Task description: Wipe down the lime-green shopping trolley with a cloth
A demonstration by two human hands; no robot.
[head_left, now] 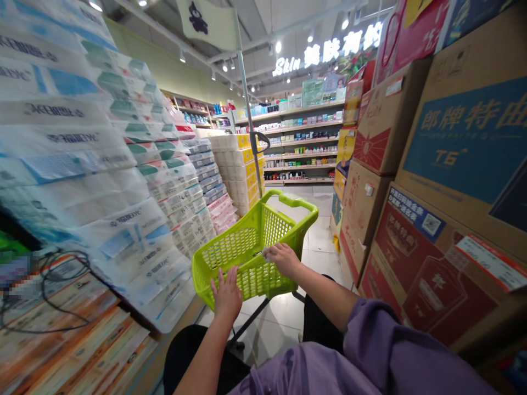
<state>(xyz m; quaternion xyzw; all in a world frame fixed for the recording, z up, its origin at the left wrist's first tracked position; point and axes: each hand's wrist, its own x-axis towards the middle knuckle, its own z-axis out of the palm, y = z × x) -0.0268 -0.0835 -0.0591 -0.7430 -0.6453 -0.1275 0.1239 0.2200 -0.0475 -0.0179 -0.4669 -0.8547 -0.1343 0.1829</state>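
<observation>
A lime-green shopping cart (230, 248) with perforated plastic basket walls stands just in front of my knees. My left hand (227, 295) lies with fingers spread against the rim of the basket's near side. Farther right along that rim is my right hand (284, 259), its fingers bent round a small crumpled greyish cloth (267, 253) that touches the plastic. Most of the cloth is hidden under the fingers. A grey pole (248, 99) with a pale flag (209, 23) rises behind the basket.
Stacked tissue packs (107, 181) wall in the left side. Cardboard cartons (444, 230) are piled close on the right. Black cable (53, 285) lies over boxes at lower left. A tiled floor (319, 241) leads to stocked shelves (302, 140) at the back.
</observation>
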